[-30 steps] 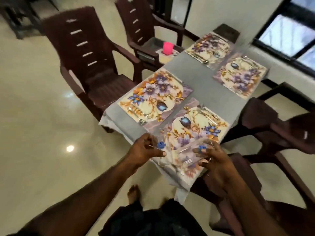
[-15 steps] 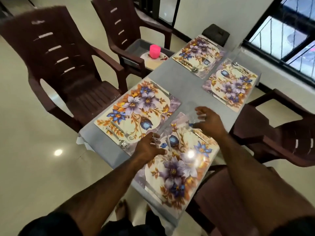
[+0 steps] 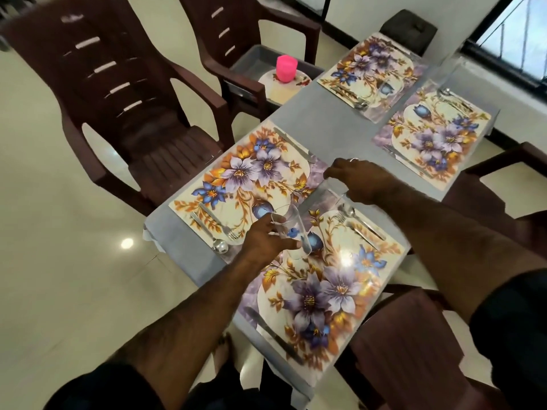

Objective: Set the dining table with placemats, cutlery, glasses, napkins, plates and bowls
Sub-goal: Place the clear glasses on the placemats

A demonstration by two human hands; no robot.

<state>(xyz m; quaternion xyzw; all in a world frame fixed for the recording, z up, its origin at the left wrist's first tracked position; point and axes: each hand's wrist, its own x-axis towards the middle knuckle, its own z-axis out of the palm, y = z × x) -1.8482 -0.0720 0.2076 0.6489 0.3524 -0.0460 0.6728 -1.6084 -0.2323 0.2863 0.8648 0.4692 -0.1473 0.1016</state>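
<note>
A grey table [image 3: 322, 125] carries four floral placemats, each with cutlery. My left hand [image 3: 266, 241] grips a clear glass with a blue flower print [image 3: 291, 229], tilted over the inner edge of the near right placemat [image 3: 325, 288]. My right hand [image 3: 362, 180] reaches over the gap between the near placemats and holds a second clear glass [image 3: 336, 189] from above; that glass is faint and blurred. A fork and spoon [image 3: 219, 232] lie on the near left placemat [image 3: 251, 176], and another fork and spoon [image 3: 359, 224] on the near right one.
Dark brown plastic chairs stand around the table: one at the left [image 3: 118, 108], one at the near right [image 3: 408, 335]. On the far left chair, a grey tray [image 3: 251, 59] holds a plate and a pink cup [image 3: 285, 69]. Far placemats [image 3: 370, 66] [image 3: 435, 134] lie by the window.
I have stepped closer and both hands have carried their glasses forward over the near placemats. My right hand has moved further onto the table, towards the mat's far corner.
</note>
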